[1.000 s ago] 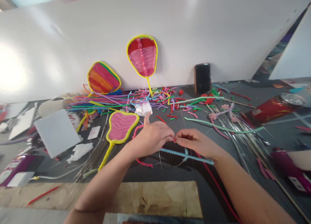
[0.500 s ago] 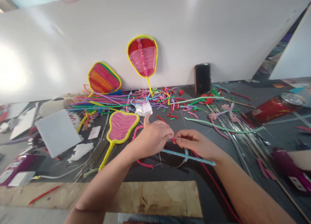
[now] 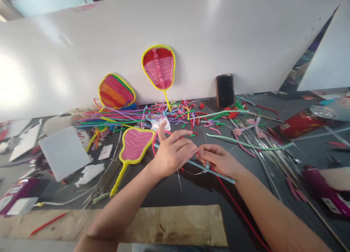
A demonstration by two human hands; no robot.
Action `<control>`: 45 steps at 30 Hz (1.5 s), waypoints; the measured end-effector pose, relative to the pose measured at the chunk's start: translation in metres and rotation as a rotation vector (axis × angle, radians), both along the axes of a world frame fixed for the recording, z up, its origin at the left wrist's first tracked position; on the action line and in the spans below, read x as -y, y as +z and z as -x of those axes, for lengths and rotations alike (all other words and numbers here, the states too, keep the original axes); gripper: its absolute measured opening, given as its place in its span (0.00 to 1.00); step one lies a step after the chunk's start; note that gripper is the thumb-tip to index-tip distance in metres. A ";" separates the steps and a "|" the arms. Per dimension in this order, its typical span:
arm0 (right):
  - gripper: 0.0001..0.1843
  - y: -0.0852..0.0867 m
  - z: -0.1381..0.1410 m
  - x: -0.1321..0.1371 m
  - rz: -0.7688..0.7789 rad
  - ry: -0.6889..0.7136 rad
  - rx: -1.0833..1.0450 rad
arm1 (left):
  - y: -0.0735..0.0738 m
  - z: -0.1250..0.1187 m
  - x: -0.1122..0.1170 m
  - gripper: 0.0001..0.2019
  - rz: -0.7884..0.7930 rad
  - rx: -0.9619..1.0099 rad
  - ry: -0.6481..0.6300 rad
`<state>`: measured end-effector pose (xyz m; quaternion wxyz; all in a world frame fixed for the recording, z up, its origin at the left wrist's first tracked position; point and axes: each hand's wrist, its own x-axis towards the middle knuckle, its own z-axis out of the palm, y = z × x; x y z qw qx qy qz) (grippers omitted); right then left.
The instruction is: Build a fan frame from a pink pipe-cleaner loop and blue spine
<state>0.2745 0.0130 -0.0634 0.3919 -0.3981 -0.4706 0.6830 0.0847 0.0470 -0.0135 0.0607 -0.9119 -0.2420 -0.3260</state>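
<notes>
My left hand [image 3: 171, 153] and my right hand [image 3: 218, 160] meet fingertip to fingertip over the dark table [image 3: 273, 186]. Both pinch a small red piece of pipe cleaner between them. A light blue pipe cleaner [image 3: 216, 173] with a knot in it runs under my right hand and out past my left fingers. A long red pipe cleaner [image 3: 240, 212] trails from under my right wrist toward me. A thin wire [image 3: 179, 179] lies below my left hand. Left index and middle fingers stick out; thumb and other fingers pinch.
A pink fan with a yellow rim [image 3: 133, 146] lies left of my left hand. Two more fans [image 3: 160, 68] [image 3: 116, 91] lean on the white wall above a heap of coloured pipe cleaners [image 3: 142, 113]. A phone [image 3: 224, 91], red can [image 3: 303, 122], metal wires [image 3: 270, 153], white foam square [image 3: 64, 152] and cardboard [image 3: 164, 224] surround.
Both hands have shifted slightly away from me and tilted. My left index and middle fingers have lifted and spread. The blue pipe cleaner now shows past my left fingers.
</notes>
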 end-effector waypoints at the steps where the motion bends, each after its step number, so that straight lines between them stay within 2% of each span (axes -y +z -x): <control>1: 0.19 0.000 0.000 0.000 -0.003 -0.003 -0.006 | -0.001 0.000 0.000 0.05 -0.023 0.000 -0.011; 9: 0.19 0.005 0.003 -0.001 0.022 -0.045 -0.054 | 0.001 0.005 -0.005 0.09 0.000 -0.070 -0.066; 20: 0.19 0.008 0.007 0.004 0.016 -0.064 -0.070 | -0.005 0.001 -0.004 0.10 -0.056 -0.046 -0.003; 25: 0.18 0.010 0.006 0.004 -0.043 -0.024 -0.060 | 0.002 0.001 -0.001 0.13 -0.027 -0.112 0.056; 35: 0.19 0.006 0.001 0.003 -0.101 0.051 -0.038 | 0.017 0.006 0.006 0.13 0.094 -0.254 0.052; 41: 0.19 0.008 0.001 0.003 -0.111 0.071 0.074 | 0.021 0.006 0.012 0.12 0.091 -0.318 0.091; 45: 0.17 0.015 0.004 0.005 -0.209 0.050 0.249 | 0.023 0.007 0.015 0.10 0.057 -0.367 0.151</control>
